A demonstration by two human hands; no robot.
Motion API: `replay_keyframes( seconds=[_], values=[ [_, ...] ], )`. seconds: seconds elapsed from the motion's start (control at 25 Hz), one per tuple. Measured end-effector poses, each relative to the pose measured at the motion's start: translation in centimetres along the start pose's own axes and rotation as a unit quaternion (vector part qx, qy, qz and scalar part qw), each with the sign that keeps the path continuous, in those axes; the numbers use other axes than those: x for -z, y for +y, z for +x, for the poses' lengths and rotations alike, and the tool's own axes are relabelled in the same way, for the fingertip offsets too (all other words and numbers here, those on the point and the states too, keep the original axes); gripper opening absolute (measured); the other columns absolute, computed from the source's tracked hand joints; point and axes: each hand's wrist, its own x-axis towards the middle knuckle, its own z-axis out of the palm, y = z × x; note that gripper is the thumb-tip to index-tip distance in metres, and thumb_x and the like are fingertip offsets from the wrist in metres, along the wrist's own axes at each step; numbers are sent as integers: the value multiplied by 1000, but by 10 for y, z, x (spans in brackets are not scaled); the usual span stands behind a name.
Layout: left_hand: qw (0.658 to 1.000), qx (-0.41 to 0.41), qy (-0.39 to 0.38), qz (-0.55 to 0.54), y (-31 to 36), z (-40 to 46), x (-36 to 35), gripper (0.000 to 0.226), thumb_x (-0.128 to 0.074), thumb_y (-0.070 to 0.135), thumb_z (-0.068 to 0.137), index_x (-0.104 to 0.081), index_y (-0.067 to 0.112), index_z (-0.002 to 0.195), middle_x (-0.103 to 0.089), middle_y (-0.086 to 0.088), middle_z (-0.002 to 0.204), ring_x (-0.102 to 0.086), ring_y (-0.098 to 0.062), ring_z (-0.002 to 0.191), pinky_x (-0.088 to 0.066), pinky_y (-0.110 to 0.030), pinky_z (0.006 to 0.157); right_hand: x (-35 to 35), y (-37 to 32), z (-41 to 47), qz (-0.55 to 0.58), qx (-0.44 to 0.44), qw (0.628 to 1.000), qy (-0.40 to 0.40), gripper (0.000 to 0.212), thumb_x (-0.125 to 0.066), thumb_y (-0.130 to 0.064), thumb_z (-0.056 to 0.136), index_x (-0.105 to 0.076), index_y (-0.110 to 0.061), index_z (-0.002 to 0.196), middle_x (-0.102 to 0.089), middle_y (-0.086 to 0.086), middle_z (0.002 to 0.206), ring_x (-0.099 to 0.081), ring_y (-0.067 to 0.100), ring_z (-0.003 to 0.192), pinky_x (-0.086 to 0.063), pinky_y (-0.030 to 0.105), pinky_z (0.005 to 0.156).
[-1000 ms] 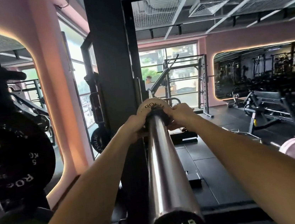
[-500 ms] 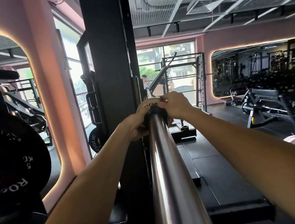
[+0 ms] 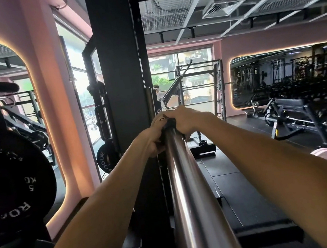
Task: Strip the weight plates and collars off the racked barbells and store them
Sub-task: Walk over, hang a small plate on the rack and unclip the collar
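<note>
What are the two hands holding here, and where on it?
Both hands, left hand and right hand, close round the black collar on the barbell sleeve, against the small tan plate; the exact grip is hidden.

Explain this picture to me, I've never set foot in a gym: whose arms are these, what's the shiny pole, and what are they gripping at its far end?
The camera sits on a person's head, so the two bare arms are the wearer's own. The shiny pole is the barbell sleeve, the end where weights slide on, resting in a black rack upright. At its far end, the left hand and right hand close around a dark collar, the clamp in front of a small tan plate. A black plate is stored at left.
</note>
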Motion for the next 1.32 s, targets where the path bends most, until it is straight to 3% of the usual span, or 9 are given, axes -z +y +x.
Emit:
replay_keyframes(
  seconds=[0.24, 0.36, 0.44, 0.6, 0.76, 0.88, 1.04, 1.16, 1.32],
  values=[
    [999, -8, -38, 21, 6, -10, -3, 73, -62, 64, 78, -66, 2, 117, -72, -15, 98, -70, -24, 73, -55, -29, 50, -21, 12, -3, 132, -8, 987, 97, 55, -46, -10, 84, -57, -45, 125, -58, 10, 112, -60, 29, 90, -49, 31, 70],
    [997, 2, -26, 78, 16, -7, -7, 87, -54, 83, 70, -69, 6, 107, -72, -15, 100, -70, -26, 80, -58, -34, 56, -22, 22, -11, 212, -81, 965, 133, 25, -62, -11, 74, -74, -11, 96, -69, 10, 86, -67, 27, 82, -56, 35, 73],
    [994, -17, -25, 106, 15, -8, -14, 68, -68, 64, 70, -72, 7, 106, -72, -16, 104, -69, -26, 79, -57, -33, 62, -24, 32, -10, 267, -119, 949, 118, 19, -69, -9, 69, -73, 2, 84, -72, 19, 82, -71, 32, 77, -59, 46, 76],
    [991, -90, -85, 59, 9, -7, -18, 71, -66, 35, 51, -68, 2, 113, -66, -24, 114, -63, -29, 84, -53, -31, 63, -29, 40, -6, 281, -123, 947, 98, 28, -77, -20, 75, -71, 5, 86, -71, 22, 85, -70, 37, 81, -57, 51, 81],
    [997, -81, -2, -15, 1, 3, -16, 79, -76, 44, 49, -68, 2, 115, -72, -14, 101, -71, -25, 77, -54, -27, 55, -32, 42, -2, 277, -119, 948, 100, 29, -77, -20, 77, -70, 7, 87, -71, 24, 86, -69, 39, 83, -55, 53, 83],
    [996, -75, 30, -28, -2, 5, -13, 54, -74, 47, 70, -69, 4, 102, -71, -13, 85, -69, -19, 57, -51, -23, 42, -30, 41, 0, 259, -112, 954, 102, 28, -76, -20, 79, -70, 6, 86, -71, 24, 86, -69, 39, 83, -54, 52, 84],
    [999, -49, 0, -18, -5, -2, -11, 67, -76, 51, 62, -70, 3, 108, -74, -15, 94, -73, -26, 75, -58, -32, 58, -31, 39, -2, 212, -116, 963, 116, 25, -73, -20, 82, -68, 4, 84, -71, 21, 87, -68, 34, 84, -55, 43, 83],
    [996, -78, 39, 6, -13, -5, -7, 76, -70, 64, 69, -65, 2, 112, -71, -16, 98, -71, -26, 80, -55, -28, 50, -36, 35, -8, 168, -122, 971, 118, 24, -69, -20, 83, -69, 2, 90, -70, 18, 88, -67, 31, 85, -54, 35, 79],
    [958, -176, 112, 198, -20, -30, 6, 28, -53, 37, 97, -56, 10, 104, -61, -8, 86, -57, -15, 63, -41, -16, 32, -35, 31, -23, 132, -115, 981, 81, 23, -65, -21, 84, -71, -5, 99, -70, 15, 94, -64, 29, 86, -40, 25, 57]
  ],
)
